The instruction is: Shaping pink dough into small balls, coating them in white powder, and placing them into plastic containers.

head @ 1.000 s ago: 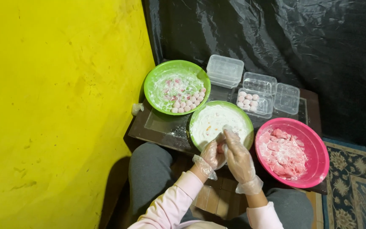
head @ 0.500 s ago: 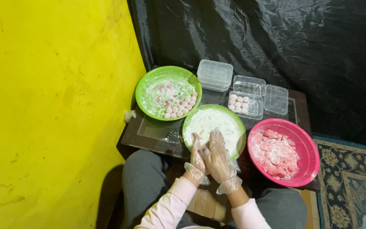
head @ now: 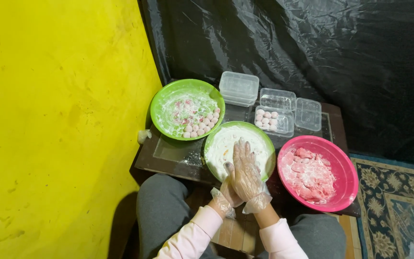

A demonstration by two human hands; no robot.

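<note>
Both my hands wear thin clear gloves and are pressed palm to palm at the near edge of a small green bowl [head: 260, 135] of white flour. My right hand [head: 246, 171] lies on top, fingers stretched flat over the flour. My left hand [head: 228, 191] lies underneath, mostly covered. Whatever sits between the palms is hidden. A pink bowl [head: 347, 169] of floured pink dough pieces [head: 308, 175] stands just right of my hands. A larger green bowl [head: 161, 100] with several small pink balls [head: 201, 125] stands to the back left.
A clear tub [head: 269, 120] with several pink balls, an empty tub [head: 277, 99], a lid [head: 308, 114] and stacked tubs [head: 239, 86] sit behind on a small dark table [head: 168, 154]. Yellow wall [head: 58, 120] left, black plastic sheet [head: 312, 43] behind, patterned rug [head: 394, 211] right.
My hands stay pressed together over the flour bowl and the right palm slides across the left. The view has shifted slightly as my head moved.
</note>
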